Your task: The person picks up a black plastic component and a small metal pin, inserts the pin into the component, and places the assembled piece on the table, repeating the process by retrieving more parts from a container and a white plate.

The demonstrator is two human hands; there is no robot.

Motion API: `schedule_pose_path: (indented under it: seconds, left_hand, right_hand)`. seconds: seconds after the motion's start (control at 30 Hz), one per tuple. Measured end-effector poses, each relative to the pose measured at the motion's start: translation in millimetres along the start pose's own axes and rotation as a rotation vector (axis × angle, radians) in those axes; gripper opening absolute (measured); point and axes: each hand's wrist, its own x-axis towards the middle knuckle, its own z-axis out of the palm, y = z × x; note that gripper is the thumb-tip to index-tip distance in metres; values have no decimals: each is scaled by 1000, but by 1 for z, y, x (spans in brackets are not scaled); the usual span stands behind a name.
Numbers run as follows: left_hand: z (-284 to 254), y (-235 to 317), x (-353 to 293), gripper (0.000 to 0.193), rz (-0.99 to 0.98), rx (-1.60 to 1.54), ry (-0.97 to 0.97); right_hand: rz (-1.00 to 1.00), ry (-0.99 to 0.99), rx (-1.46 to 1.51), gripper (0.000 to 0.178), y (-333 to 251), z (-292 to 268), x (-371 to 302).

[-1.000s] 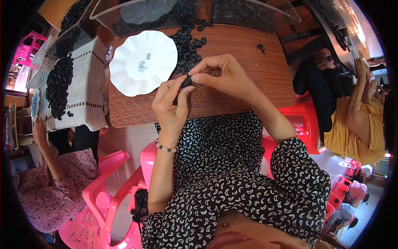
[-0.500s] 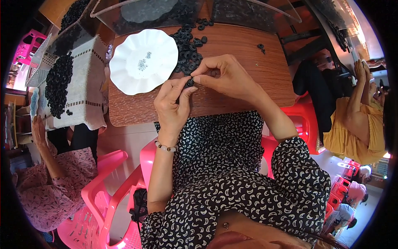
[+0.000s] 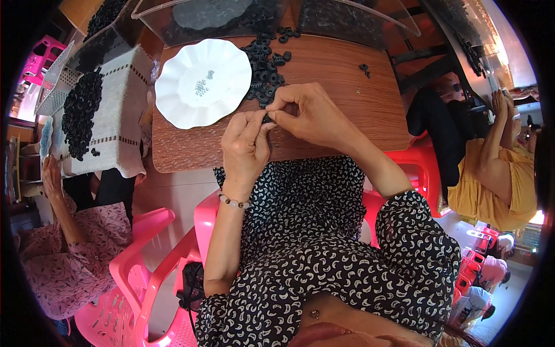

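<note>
Over the near side of the brown table, my left hand (image 3: 245,136) pinches a small black round part (image 3: 267,118) between thumb and fingers. My right hand (image 3: 303,113) meets it there, thumb and forefinger pressed together against the same part. Whether the right fingertips also hold something tiny is too small to tell. Just beyond my hands lies a pile of black ring-like parts (image 3: 265,72). Left of the pile, a white plate with a wavy rim (image 3: 173,87) carries a little cluster of tiny clear pieces (image 3: 201,87).
Clear plastic bins (image 3: 341,23) stand along the table's far edge. A few loose black parts (image 3: 364,68) lie at the right. On the left, a cloth-covered table (image 3: 124,110) bears another heap of black parts (image 3: 82,113), with a co-worker's hand (image 3: 51,173) near it. Another person in yellow (image 3: 485,185) sits right.
My hands stay together, but the black part has turned and is more covered by my fingers. My left hand has shifted slightly right. The whole view has moved a little.
</note>
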Motion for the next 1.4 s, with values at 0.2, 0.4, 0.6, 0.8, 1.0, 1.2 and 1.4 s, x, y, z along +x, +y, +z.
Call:
schedule_pose_path:
  seconds: [0.2,0.4,0.6,0.8,1.0,1.2,1.4]
  left_hand:
    - [0,2,2,27,-1,-4,31]
    - [0,1,5,26,3,-63,61]
    - [-2,5,6,28,-19,-73,121]
    - [-6,4,5,31,32,-24,84]
    - [-5,3,6,31,61,7,76]
    - [-2,3,7,32,77,4,99]
    - [0,-1,5,33,115,14,86]
  right_hand:
    - [78,-24,165,12,4,-4,-2]
    - [127,-59,387,25,13,-14,1]
    - [305,-150,595,51,19,-11,3]
    - [417,-389,982,63,26,3,2]
    - [449,-434,1177,54,33,9,1]
    - [458,-377,1255,46,37,13,-2]
    - [431,-369,1242,46,41,19,-4]
